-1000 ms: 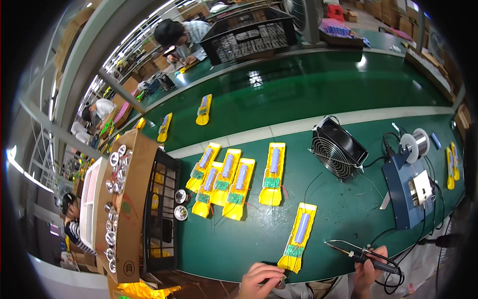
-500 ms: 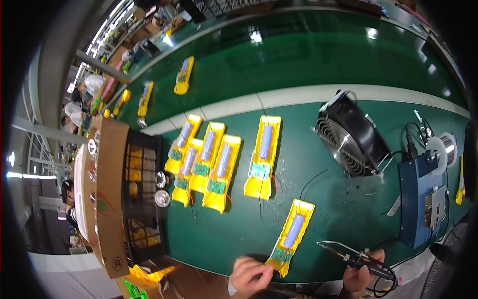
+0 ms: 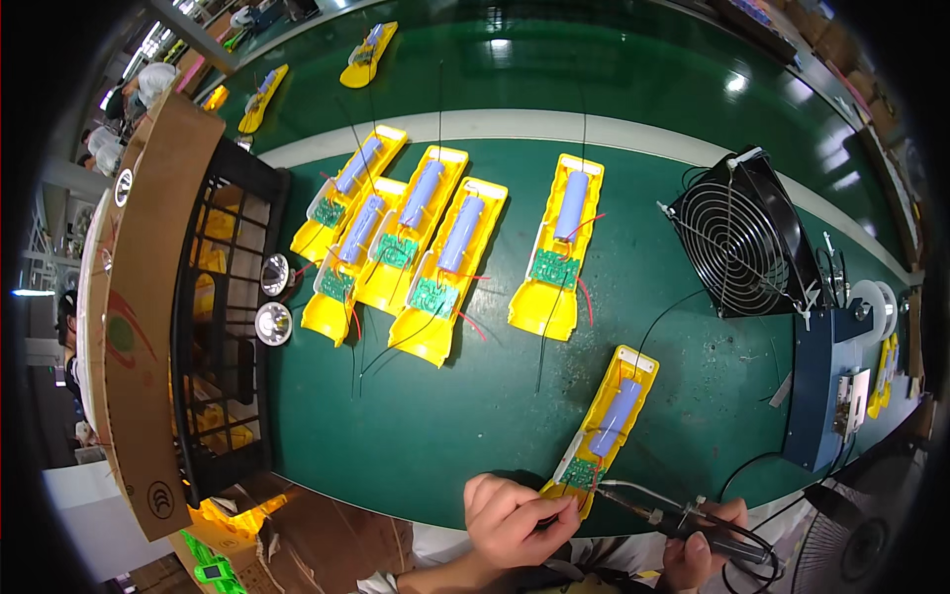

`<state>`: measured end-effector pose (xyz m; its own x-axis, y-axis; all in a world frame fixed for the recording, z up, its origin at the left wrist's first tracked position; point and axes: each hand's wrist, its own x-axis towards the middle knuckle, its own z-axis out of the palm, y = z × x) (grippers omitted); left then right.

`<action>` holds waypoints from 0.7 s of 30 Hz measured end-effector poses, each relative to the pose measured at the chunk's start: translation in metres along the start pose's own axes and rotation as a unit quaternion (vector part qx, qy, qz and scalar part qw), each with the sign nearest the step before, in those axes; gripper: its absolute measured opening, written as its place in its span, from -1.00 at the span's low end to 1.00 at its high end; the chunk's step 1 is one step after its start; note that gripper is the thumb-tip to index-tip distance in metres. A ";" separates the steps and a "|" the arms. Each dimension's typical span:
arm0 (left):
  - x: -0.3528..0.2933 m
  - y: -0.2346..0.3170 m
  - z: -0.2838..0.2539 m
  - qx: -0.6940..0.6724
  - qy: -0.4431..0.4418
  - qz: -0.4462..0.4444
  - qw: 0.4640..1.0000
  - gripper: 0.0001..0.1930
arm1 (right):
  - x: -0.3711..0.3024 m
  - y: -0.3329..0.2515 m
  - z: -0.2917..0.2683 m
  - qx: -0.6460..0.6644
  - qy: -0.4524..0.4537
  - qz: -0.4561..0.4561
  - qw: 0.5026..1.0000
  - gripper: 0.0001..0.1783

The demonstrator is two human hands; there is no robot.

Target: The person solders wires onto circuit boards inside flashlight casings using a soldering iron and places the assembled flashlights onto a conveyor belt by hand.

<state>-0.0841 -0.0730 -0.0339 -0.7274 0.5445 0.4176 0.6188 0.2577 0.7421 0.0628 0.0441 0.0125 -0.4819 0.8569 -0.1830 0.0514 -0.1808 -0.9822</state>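
Observation:
Near the table's front edge lies a yellow plastic housing half (image 3: 637, 374), holding a lilac battery cell (image 3: 616, 420) and a small green circuit board (image 3: 580, 473). My left hand (image 3: 517, 519) is closed in a pinch at the housing's lower end, beside the board. Whatever sits between those fingertips is too small to make out. In my right hand (image 3: 699, 554) is a soldering iron (image 3: 683, 523) with a thin metal tube along it. Its tip is at the board's right edge; whether it touches cannot be told. A black wire (image 3: 665, 319) rises from the housing's far end.
Several similar yellow housings (image 3: 542, 307) with cells and boards lie further back. A black fan (image 3: 737, 233) stands at right, near a blue soldering station (image 3: 816, 396) and a solder spool (image 3: 871, 309). At left are a black crate (image 3: 188, 327), a cardboard box (image 3: 148, 327) and round reflectors (image 3: 273, 324).
The soldering iron's tip has moved left, from beside the near housing to its circuit board. My left hand stays pinched at the housing's lower end. The whole view has shifted.

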 end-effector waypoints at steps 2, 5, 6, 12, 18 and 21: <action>-0.003 -0.002 0.000 -0.003 0.001 -0.006 1.000 -0.85 | 0.000 0.012 -0.002 -0.014 0.023 0.000 1.000 -0.55; -0.003 -0.006 0.000 -0.012 0.013 0.010 1.000 -0.82 | 0.003 0.009 0.002 -0.028 0.006 0.003 1.000 -0.55; -0.003 -0.006 0.000 -0.014 0.016 0.006 1.000 -0.82 | 0.004 0.007 0.006 -0.027 0.011 -0.004 1.000 -0.55; -0.004 -0.004 0.003 -0.015 0.032 -0.004 0.999 -0.84 | 0.003 0.001 0.013 -0.041 0.023 -0.016 0.999 -0.54; -0.003 -0.002 0.000 -0.011 0.030 -0.009 0.999 -0.84 | 0.002 0.000 0.014 -0.050 0.018 -0.019 0.998 -0.53; -0.005 -0.004 0.005 -0.018 0.027 -0.013 0.999 -0.84 | 0.005 0.000 0.017 -0.062 0.032 -0.040 0.997 -0.53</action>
<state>-0.0814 -0.0723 -0.0413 -0.7582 0.4940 0.4256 0.5901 0.2420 0.7702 0.0455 0.0402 0.0121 -0.4329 0.8956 -0.1024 0.1247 -0.0530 -0.9908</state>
